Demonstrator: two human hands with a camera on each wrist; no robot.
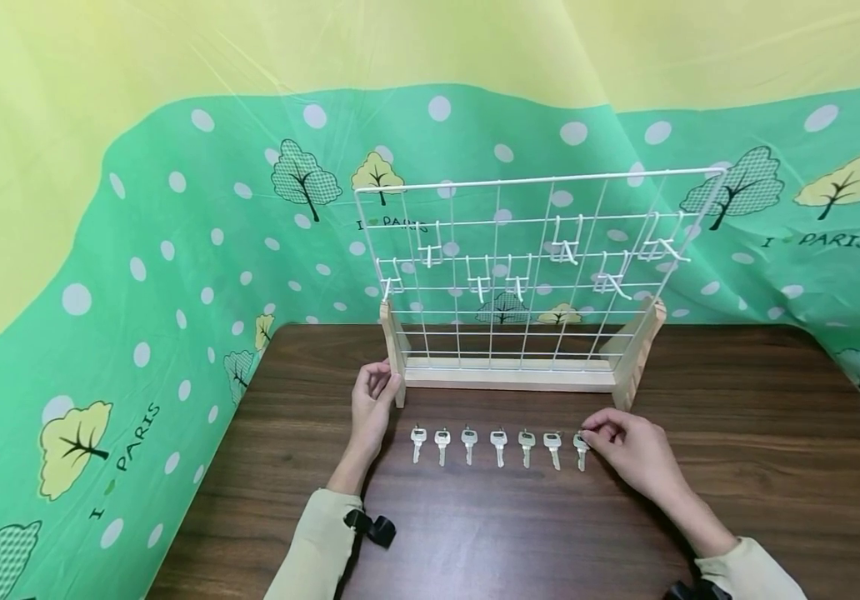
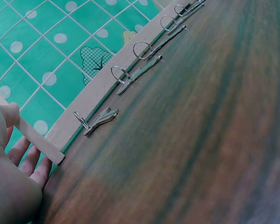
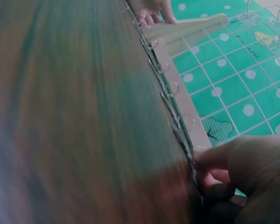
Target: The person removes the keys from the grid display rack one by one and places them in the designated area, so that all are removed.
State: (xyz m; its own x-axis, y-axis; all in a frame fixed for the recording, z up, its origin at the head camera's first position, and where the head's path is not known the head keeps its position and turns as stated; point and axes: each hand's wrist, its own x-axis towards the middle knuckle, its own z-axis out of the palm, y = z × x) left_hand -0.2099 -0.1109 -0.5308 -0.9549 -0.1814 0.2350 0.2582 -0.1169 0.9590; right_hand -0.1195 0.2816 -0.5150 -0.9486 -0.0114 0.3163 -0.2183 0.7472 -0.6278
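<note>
Several silver keys with small split rings lie in a row on the table, among them a middle key [image 1: 499, 450]. At the row's right end my right hand [image 1: 638, 454] pinches the rightmost key [image 1: 582, 457] by its ring end; the fingertips partly cover it. Behind the row stands a white wire grid rack [image 1: 492, 335] on a wooden base [image 1: 508, 380]. My left hand [image 1: 372, 408] holds the rack's left wooden upright [image 1: 394, 354], thumb in front and fingers behind. In the left wrist view, key rings [image 2: 119, 73] stick up from the keys.
White hooks, such as one hook [image 1: 565, 252], hang at differing heights on the grid. The right wooden upright [image 1: 638, 354] stands beyond my right hand. A green and yellow patterned cloth [image 1: 175, 225] surrounds the dark wooden table [image 1: 767, 400].
</note>
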